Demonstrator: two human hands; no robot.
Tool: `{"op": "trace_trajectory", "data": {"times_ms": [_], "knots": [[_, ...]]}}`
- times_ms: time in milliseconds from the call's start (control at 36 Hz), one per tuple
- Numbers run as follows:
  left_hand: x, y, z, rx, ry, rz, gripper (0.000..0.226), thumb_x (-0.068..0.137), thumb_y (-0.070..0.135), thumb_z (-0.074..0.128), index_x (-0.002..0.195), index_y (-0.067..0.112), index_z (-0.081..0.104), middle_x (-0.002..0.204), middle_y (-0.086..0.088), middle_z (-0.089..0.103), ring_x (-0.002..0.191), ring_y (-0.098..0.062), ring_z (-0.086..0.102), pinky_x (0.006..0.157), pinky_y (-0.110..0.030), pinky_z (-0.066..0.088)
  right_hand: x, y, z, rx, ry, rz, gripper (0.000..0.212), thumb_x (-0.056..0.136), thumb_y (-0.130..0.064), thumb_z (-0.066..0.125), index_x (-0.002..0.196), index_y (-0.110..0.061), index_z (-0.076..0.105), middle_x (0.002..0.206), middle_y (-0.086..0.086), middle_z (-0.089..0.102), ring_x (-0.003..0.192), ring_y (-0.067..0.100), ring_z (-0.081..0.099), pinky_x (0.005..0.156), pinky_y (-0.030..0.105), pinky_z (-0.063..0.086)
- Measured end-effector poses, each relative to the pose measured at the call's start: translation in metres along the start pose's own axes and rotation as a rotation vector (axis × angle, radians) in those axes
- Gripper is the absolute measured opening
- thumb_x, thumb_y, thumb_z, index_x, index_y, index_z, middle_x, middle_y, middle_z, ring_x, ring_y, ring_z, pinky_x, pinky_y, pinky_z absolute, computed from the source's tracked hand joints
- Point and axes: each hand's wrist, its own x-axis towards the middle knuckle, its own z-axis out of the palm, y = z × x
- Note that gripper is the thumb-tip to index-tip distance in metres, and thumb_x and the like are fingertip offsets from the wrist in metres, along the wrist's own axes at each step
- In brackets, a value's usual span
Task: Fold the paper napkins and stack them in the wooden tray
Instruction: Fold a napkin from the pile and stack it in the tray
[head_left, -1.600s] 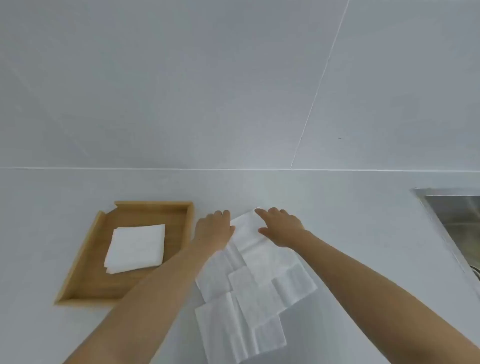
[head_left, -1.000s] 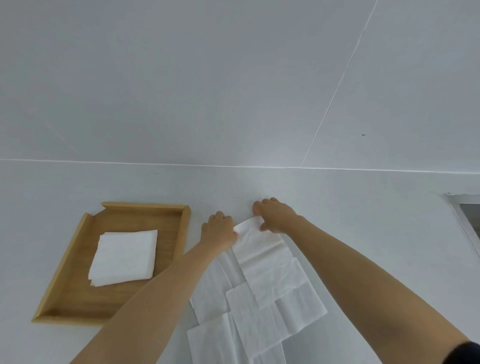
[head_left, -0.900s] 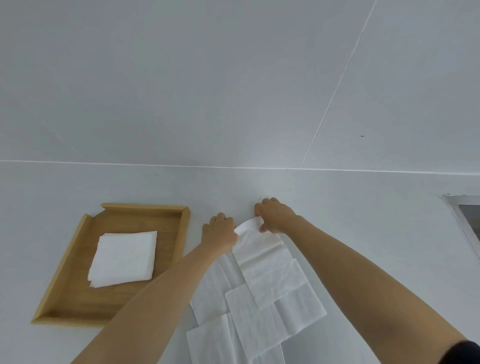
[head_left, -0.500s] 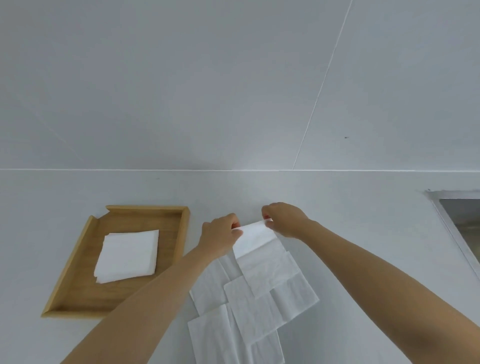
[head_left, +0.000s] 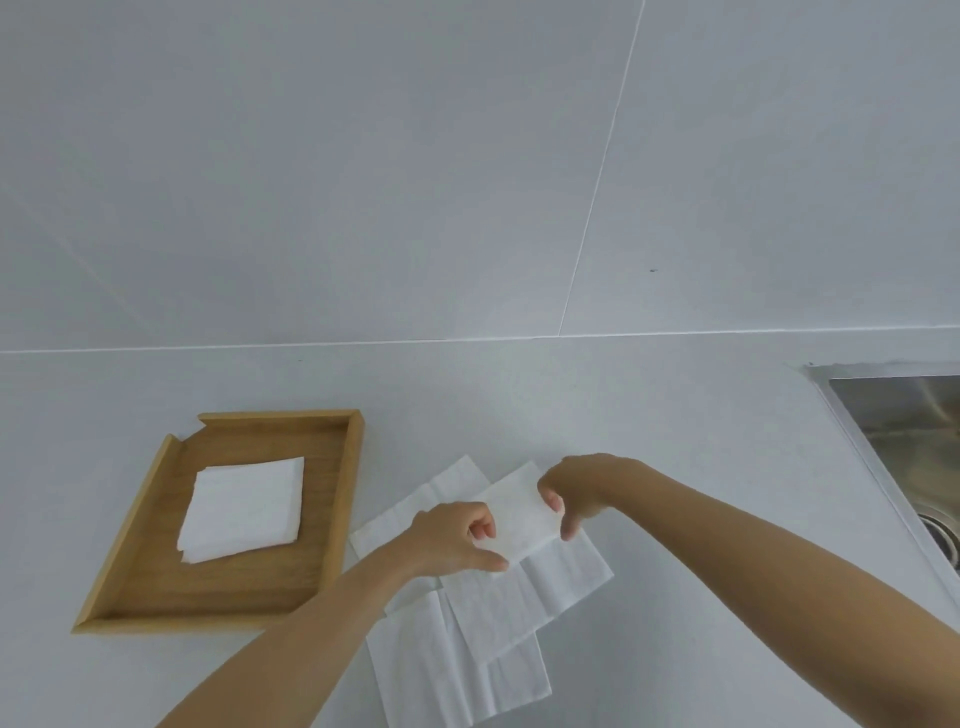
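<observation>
A white paper napkin (head_left: 519, 512) is folded over toward me and held above the pile. My left hand (head_left: 457, 538) pinches its near left corner. My right hand (head_left: 582, 491) pinches its right edge. Under it, several unfolded white napkins (head_left: 467, 639) lie overlapping on the white counter. To the left stands the wooden tray (head_left: 130, 545), with a stack of folded napkins (head_left: 244, 506) lying inside it.
A steel sink (head_left: 914, 447) is set into the counter at the right edge. A white wall (head_left: 467, 182) rises behind the counter.
Both hands took the far edge of the top napkin, lifted it and drew it toward me, folding the napkin over. The pile beneath stayed where it was.
</observation>
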Motion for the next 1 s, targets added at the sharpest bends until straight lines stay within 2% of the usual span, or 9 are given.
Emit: {"op": "trace_trajectory", "data": {"times_ms": [56, 111, 222, 472, 667, 806, 889, 944, 1000], "knots": [[0.005, -0.002, -0.004, -0.025, 0.08, -0.017, 0.035, 0.076, 0.039, 0.067, 0.1, 0.015, 0.057, 0.096, 0.006, 0.053, 0.088, -0.012, 0.05, 0.086, -0.029, 0.043, 0.003, 0.003, -0.006, 0.077, 0.054, 0.022, 0.044, 0.082, -0.029, 0.067, 0.119, -0.01, 0.052, 0.123, 0.008, 0.057, 0.109, 0.026, 0.053, 0.082, 0.033, 0.042], [0.012, -0.003, -0.009, -0.009, 0.196, -0.043, 0.032, 0.08, 0.035, 0.063, 0.103, 0.014, 0.056, 0.099, 0.001, 0.052, 0.089, -0.015, 0.051, 0.081, -0.027, 0.041, 0.008, 0.005, -0.013, 0.158, 0.148, 0.034, 0.044, 0.084, -0.032, 0.064, 0.12, -0.012, 0.049, 0.123, 0.008, 0.056, 0.11, 0.027, 0.054, 0.078, 0.032, 0.04], [0.026, -0.003, -0.013, 0.062, 0.337, -0.143, 0.036, 0.086, 0.032, 0.055, 0.116, 0.012, 0.052, 0.117, -0.008, 0.053, 0.104, -0.021, 0.055, 0.085, -0.028, 0.044, 0.026, 0.002, -0.02, 0.223, 0.278, 0.029, 0.038, 0.091, -0.026, 0.055, 0.125, -0.012, 0.046, 0.124, 0.012, 0.055, 0.112, 0.028, 0.053, 0.087, 0.037, 0.044], [0.042, -0.001, -0.008, 0.141, 0.228, -0.296, 0.049, 0.074, 0.038, 0.065, 0.111, 0.012, 0.047, 0.118, -0.008, 0.046, 0.109, -0.024, 0.048, 0.088, -0.033, 0.042, 0.054, -0.007, -0.016, 0.181, 0.208, -0.004, 0.048, 0.081, -0.019, 0.069, 0.124, -0.014, 0.047, 0.126, 0.01, 0.051, 0.121, 0.027, 0.041, 0.092, 0.037, 0.041], [0.048, 0.0, 0.002, 0.272, 0.216, -0.302, 0.04, 0.073, 0.036, 0.067, 0.103, 0.012, 0.055, 0.118, -0.008, 0.041, 0.111, -0.026, 0.042, 0.085, -0.034, 0.037, 0.054, -0.007, -0.011, 0.036, 0.155, 0.005, 0.051, 0.075, -0.021, 0.073, 0.121, -0.011, 0.053, 0.126, 0.009, 0.047, 0.119, 0.026, 0.038, 0.08, 0.029, 0.038], [0.046, 0.005, 0.002, 0.307, 0.253, -0.26, 0.023, 0.076, 0.025, 0.063, 0.096, 0.014, 0.062, 0.098, -0.003, 0.039, 0.107, -0.025, 0.046, 0.079, -0.031, 0.032, 0.05, -0.005, -0.007, 0.107, 0.234, 0.005, 0.037, 0.077, -0.016, 0.07, 0.111, -0.007, 0.058, 0.122, 0.01, 0.051, 0.116, 0.026, 0.042, 0.078, 0.028, 0.037], [0.039, 0.005, -0.006, 0.175, 0.287, -0.215, 0.006, 0.077, 0.023, 0.061, 0.079, 0.017, 0.06, 0.085, 0.003, 0.043, 0.092, -0.021, 0.052, 0.078, -0.031, 0.032, 0.044, -0.001, -0.008, 0.295, 0.267, 0.008, 0.017, 0.079, -0.01, 0.066, 0.094, -0.007, 0.059, 0.117, 0.013, 0.057, 0.1, 0.025, 0.052, 0.071, 0.027, 0.039], [0.032, 0.004, -0.014, 0.022, 0.276, -0.183, 0.022, 0.077, 0.021, 0.059, 0.062, 0.022, 0.044, 0.069, 0.008, 0.043, 0.077, -0.017, 0.049, 0.071, -0.027, 0.031, 0.037, 0.002, -0.012, 0.421, 0.281, -0.021, 0.015, 0.08, -0.009, 0.066, 0.083, -0.011, 0.051, 0.105, 0.011, 0.058, 0.086, 0.021, 0.05, 0.061, 0.022, 0.037], [0.025, 0.001, -0.024, -0.173, 0.271, -0.143, 0.031, 0.078, 0.015, 0.059, 0.057, 0.024, 0.037, 0.063, 0.008, 0.041, 0.065, -0.013, 0.044, 0.059, -0.021, 0.03, 0.03, 0.003, -0.018, 0.535, 0.299, -0.045, 0.02, 0.08, -0.01, 0.066, 0.075, -0.014, 0.047, 0.09, 0.003, 0.052, 0.079, 0.018, 0.046, 0.057, 0.019, 0.032]]}}
